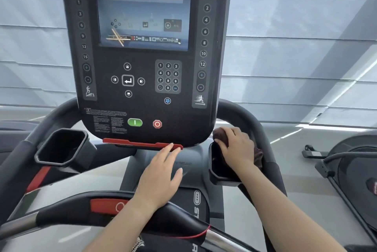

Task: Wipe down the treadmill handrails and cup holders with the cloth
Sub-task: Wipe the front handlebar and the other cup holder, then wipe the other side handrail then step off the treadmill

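Note:
My right hand (237, 146) presses a dark brown cloth (221, 136) onto the rim of the right cup holder (217, 167), beside the right handrail (259, 129). The cloth bunches under my palm and hangs out by my wrist. My left hand (161, 176) hovers flat with fingers spread below the console, its fingertips near the red safety strip (130, 143); it holds nothing. The left cup holder (61, 146) sits empty at the left, with the left handrail (40, 127) curving behind it. A front crossbar (67, 214) with a red stop pad runs under my forearms.
The big console (142, 58) with screen, keypad and green and red buttons fills the upper middle. A red safety cord (201, 233) trails off the crossbar. Another machine (350, 170) stands at the right. Window blinds lie behind.

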Available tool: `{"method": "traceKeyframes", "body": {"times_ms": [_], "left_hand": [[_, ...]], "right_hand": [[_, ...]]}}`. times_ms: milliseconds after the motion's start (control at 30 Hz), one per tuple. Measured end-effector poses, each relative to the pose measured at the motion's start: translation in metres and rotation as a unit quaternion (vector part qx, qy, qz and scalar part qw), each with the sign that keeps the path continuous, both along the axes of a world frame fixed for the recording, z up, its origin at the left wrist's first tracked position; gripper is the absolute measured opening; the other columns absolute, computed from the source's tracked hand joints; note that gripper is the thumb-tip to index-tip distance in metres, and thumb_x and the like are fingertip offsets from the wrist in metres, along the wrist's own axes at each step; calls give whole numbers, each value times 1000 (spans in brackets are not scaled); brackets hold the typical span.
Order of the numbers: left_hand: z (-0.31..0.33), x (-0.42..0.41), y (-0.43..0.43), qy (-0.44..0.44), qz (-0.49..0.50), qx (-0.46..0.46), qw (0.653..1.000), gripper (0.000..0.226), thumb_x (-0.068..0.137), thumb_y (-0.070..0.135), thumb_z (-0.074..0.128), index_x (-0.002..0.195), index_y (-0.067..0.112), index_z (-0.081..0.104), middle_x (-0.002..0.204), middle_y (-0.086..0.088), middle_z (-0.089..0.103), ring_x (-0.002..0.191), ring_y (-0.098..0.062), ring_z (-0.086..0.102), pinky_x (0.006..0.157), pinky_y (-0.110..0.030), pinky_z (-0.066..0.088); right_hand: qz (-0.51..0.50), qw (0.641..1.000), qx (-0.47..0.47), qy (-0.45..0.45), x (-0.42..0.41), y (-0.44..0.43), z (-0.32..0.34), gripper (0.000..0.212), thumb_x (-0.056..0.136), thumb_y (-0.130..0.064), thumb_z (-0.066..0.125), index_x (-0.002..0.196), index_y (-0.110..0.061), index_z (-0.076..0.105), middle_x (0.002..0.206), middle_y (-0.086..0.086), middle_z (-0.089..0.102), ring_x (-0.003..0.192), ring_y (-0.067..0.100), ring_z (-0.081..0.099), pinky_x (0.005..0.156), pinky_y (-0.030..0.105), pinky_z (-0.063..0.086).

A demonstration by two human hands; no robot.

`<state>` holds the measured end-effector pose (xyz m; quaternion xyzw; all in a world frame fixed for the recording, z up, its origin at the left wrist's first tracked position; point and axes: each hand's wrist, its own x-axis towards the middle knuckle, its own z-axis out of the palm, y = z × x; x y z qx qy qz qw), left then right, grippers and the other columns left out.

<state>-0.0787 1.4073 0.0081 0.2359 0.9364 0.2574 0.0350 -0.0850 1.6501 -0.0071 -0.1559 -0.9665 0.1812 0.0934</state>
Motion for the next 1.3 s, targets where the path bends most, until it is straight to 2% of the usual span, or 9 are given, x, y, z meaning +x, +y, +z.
{"method": "traceKeyframes", "body": {"times_ms": [267, 433, 600, 667, 767, 833, 900, 1067, 1300], "left_hand": [[13, 8, 29, -2, -35, 27, 999, 53, 91, 34, 47, 142, 28, 32, 152, 12, 25, 139, -3, 19, 108, -18, 19], [10, 22, 64, -24, -106, 13, 994, 55, 92, 36, 45, 144, 28, 28, 154, 12, 22, 141, -3, 15, 113, -22, 17], [2, 37, 84, -52, -156, -2, 986, 55, 92, 39, 43, 144, 30, 27, 154, 13, 22, 141, -3, 14, 114, -25, 21], [-1, 43, 91, -54, -171, -7, 984, 55, 93, 40, 42, 144, 30, 27, 154, 13, 22, 141, -3, 14, 114, -24, 21], [-7, 52, 93, -55, -187, -18, 981, 55, 93, 40, 42, 145, 30, 26, 154, 13, 21, 140, -2, 14, 113, -20, 17], [-10, 57, 91, -56, -190, -34, 980, 56, 93, 41, 41, 145, 30, 24, 154, 14, 21, 140, -2, 13, 112, -20, 16], [-13, 61, 89, -33, -199, -55, 978, 55, 93, 41, 40, 145, 30, 25, 154, 14, 21, 140, -3, 14, 112, -20, 17], [-12, 65, 91, 6, -247, -97, 964, 55, 93, 40, 38, 144, 26, 26, 154, 8, 24, 141, -10, 17, 115, -26, 21], [-8, 66, 85, -2, -296, -80, 952, 52, 92, 37, 41, 143, 25, 32, 153, 9, 25, 140, -6, 19, 110, -20, 21]], "right_hand": [[-12, 995, -75, 60, 39, 9, 5, 39, 87, -32, 60, 125, -25, 53, 125, 0, 54, 106, 28, 50, 85, 42, 43], [-68, 964, -206, 153, 84, 17, 30, 35, 88, -27, 61, 122, -26, 53, 118, -4, 59, 106, 16, 53, 89, 23, 37], [-140, 946, -180, 231, 142, 35, 53, 37, 85, -37, 59, 121, -35, 51, 111, -11, 57, 98, 5, 52, 86, 22, 41], [-156, 955, -149, 205, 156, 39, 47, 38, 85, -38, 59, 122, -31, 51, 113, -6, 57, 100, 12, 53, 87, 29, 44], [-176, 971, -148, 72, 155, 34, 22, 45, 88, -41, 55, 130, -28, 46, 127, 0, 52, 111, 24, 50, 91, 40, 45], [-180, 978, -107, 15, 146, 30, 5, 52, 89, -46, 51, 136, -30, 39, 137, 1, 43, 116, 26, 45, 94, 42, 43], [-184, 980, -76, 16, 132, 31, -3, 54, 88, -49, 51, 136, -29, 38, 138, 2, 43, 114, 28, 45, 92, 43, 43], [-191, 977, -85, 42, 122, 34, -6, 53, 88, -45, 53, 135, -26, 39, 137, 3, 45, 113, 29, 46, 92, 42, 42], [-244, 961, -107, 80, 205, -1, -6, 53, 84, -41, 61, 133, -27, 45, 135, -5, 47, 109, 24, 50, 87, 35, 40]]}}
